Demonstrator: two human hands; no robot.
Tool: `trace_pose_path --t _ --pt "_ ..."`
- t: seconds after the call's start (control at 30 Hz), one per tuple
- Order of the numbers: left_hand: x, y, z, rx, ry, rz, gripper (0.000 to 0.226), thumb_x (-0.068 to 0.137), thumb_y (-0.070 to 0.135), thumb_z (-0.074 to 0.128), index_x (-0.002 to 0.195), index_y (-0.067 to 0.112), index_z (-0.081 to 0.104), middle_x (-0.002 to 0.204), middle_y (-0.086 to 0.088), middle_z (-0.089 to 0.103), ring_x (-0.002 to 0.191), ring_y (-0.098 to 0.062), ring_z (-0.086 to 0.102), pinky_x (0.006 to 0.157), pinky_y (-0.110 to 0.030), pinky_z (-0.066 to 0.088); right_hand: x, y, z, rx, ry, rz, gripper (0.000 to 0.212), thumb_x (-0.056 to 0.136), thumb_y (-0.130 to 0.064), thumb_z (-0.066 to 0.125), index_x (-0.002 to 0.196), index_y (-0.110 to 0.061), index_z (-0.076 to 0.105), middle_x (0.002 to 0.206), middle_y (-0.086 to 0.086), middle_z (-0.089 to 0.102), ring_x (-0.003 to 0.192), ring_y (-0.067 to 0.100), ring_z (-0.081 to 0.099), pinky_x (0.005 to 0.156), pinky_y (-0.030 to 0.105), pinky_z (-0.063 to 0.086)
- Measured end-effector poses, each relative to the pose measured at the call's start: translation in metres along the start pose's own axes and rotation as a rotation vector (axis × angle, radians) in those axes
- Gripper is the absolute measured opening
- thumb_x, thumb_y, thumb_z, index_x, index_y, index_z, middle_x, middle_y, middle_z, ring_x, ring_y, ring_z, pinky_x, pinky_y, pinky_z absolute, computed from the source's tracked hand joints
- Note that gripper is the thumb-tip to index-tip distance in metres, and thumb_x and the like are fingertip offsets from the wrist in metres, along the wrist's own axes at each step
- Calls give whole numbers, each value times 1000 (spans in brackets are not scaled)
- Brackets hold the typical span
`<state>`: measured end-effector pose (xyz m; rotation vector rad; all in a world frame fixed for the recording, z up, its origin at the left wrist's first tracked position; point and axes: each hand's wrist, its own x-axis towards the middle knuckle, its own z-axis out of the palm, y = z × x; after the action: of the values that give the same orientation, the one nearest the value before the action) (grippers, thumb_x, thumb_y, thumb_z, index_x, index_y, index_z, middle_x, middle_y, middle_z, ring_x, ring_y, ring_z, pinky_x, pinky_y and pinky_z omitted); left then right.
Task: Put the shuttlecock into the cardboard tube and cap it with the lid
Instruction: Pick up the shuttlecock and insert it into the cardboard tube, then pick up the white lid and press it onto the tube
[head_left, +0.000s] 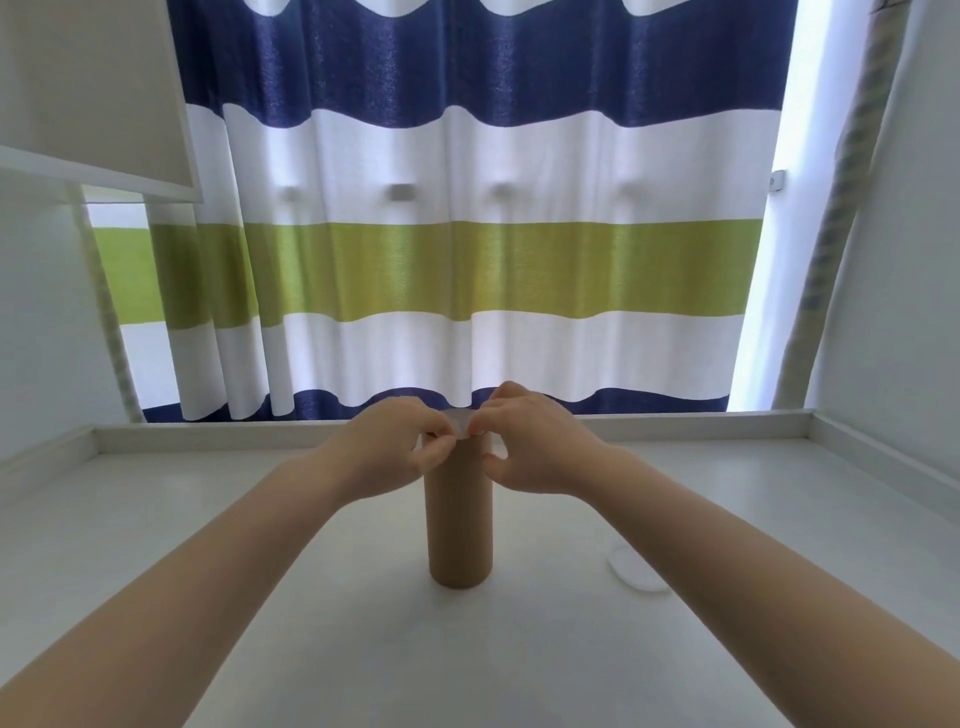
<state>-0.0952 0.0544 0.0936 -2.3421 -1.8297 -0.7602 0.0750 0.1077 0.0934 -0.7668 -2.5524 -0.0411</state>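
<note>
A brown cardboard tube (460, 525) stands upright in the middle of the white table. A pale translucent lid (460, 422) sits at the tube's top rim. My left hand (395, 447) pinches the lid's left edge with thumb and fingers. My right hand (535, 441) pinches its right edge, the lower fingers curled beside the tube. The shuttlecock is not visible; the tube's inside is hidden.
A second round white lid (631, 571) lies flat on the table (519, 649) to the right of the tube, partly under my right forearm. The table has a raised white rim (701, 418). A striped curtain (493, 260) hangs behind it.
</note>
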Motion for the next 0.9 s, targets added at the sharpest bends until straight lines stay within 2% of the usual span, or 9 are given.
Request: trace_pose_path --t 0.2,0.4,0.47,0.53,0.63,0.7,0.77,0.83,0.9 --pt "-2 1 8 -7 18 5 27 87 34 50 65 20 57 69 -4 56 78 -17 50 74 -44 46 2 -1 3 -9 -36 16 18 77 -16 52 90 -14 64 86 4 69 100 21 48 83 40 48" --pt "-2 0 17 -74 77 0 22 87 32 50 73 19 61 77 -6 62 86 -18 50 79 -44 46 1 3 7 127 -26 77 18 76 -18 54 90 -17 65 88 -1 69 103 17 46 87 39 47" --pt "-3 3 20 -106 182 8 15 85 29 55 84 18 64 84 1 64 90 -17 51 79 -35 45 -4 6 7 212 38 81 23 76 -18 57 97 -21 63 97 -4 68 108 14 46 90 34 45" --pt "-8 13 24 -184 378 -3 16 82 27 58 92 16 63 89 6 61 89 -12 52 77 -20 40 -16 10 9 294 154 97 27 75 -18 60 101 -22 61 106 -5 66 108 12 48 92 29 43" --pt "-20 40 34 -301 563 51 14 76 22 56 88 16 60 81 10 59 75 -7 55 70 -5 41 -43 21 15 357 255 180 25 76 -17 60 101 -23 60 106 -8 64 98 6 53 89 26 44" --pt "-27 58 51 -402 502 78 10 76 17 56 85 18 61 76 14 59 71 -8 58 64 -5 45 -61 33 21 354 253 267 21 77 -16 59 97 -23 63 97 -10 65 87 6 57 85 29 49" --pt "-29 74 75 -440 331 86 10 79 14 57 86 19 62 75 15 60 74 -5 59 60 -5 45 -77 47 29 335 216 366 19 78 -14 58 94 -21 64 91 -10 65 81 8 61 83 32 53" --pt "-25 85 102 -397 138 60 13 83 17 56 93 20 63 83 10 65 74 -5 59 64 -5 46 -92 63 38 288 161 477 18 80 -14 56 95 -19 64 94 -7 67 80 10 61 82 35 55" --pt "-17 91 125 -364 7 -4 19 84 21 55 101 20 62 97 4 68 80 -6 60 75 -13 48 -104 77 45 217 109 583 20 81 -15 55 99 -19 62 102 -2 68 84 12 61 84 36 55"
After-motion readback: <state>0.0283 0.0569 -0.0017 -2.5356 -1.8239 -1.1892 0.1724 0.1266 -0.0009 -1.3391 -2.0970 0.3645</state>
